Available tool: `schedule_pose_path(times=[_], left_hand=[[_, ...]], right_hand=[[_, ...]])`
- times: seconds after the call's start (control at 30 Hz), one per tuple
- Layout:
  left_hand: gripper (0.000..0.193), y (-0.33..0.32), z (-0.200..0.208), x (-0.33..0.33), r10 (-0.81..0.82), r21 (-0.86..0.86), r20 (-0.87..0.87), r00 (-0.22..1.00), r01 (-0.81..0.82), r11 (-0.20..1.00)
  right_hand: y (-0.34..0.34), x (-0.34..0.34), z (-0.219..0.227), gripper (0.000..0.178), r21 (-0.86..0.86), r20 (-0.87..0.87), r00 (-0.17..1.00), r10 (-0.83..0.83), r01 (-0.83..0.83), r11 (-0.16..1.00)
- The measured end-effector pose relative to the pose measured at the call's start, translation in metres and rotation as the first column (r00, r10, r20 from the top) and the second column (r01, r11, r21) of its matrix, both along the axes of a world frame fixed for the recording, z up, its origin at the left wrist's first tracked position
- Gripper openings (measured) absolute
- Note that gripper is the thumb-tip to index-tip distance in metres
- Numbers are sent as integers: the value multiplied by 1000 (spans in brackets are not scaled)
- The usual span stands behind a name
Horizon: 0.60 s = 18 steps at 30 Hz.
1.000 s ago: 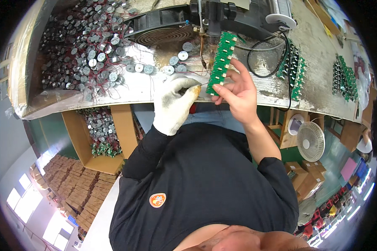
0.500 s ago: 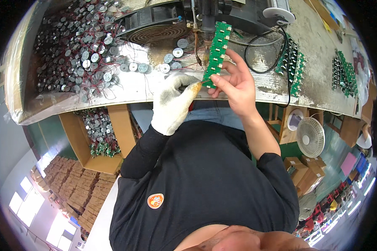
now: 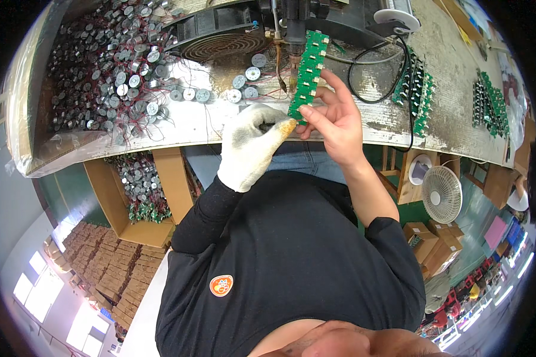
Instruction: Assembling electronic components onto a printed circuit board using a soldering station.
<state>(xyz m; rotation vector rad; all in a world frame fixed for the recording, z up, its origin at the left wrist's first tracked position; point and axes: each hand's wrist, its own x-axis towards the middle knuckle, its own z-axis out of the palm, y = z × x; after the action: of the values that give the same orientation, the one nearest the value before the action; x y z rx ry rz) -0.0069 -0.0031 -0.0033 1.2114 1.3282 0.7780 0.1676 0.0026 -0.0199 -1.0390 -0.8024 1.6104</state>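
A long green circuit board [image 3: 308, 74] with pale components along its edges stands tilted above the table's front edge. Its lower end is pinched between the thumb and fingers of my right hand [image 3: 335, 122], which is bare. My left hand [image 3: 248, 143], in a white glove stained brown at the thumb, is closed at the board's lower left corner. What its fingertips hold is hidden. Just behind the board hangs a soldering tool [image 3: 294, 59], with a thin bent tube [image 3: 280, 68] beside it. Several small round motors [image 3: 234, 96] with thin red wires lie left of the board.
A large heap of wired motors [image 3: 119, 77] covers the table's left side. A black fan housing [image 3: 220, 38] stands at the back. Stacked circuit boards [image 3: 421, 98] and a looped black cable [image 3: 363, 102] lie right. A cardboard box [image 3: 110, 202] with more motors sits below the table's left.
My left hand has shifted slightly right, its thumb now against the board's lower corner. The red wire seen there before is now hidden. My right hand and the board have barely moved.
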Motion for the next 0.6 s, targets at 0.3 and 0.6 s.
schedule_pose_path(times=[0.3,0.6], left_hand=[[19,5,5,4,143,-113,128,981,-129,985],[16,12,2,4,202,-183,257,945,-158,970]], right_hand=[[-2,-1,2,67,15,-21,1000,-8,9,1000],[1,-2,5,68,28,-75,997,-35,37,999]])
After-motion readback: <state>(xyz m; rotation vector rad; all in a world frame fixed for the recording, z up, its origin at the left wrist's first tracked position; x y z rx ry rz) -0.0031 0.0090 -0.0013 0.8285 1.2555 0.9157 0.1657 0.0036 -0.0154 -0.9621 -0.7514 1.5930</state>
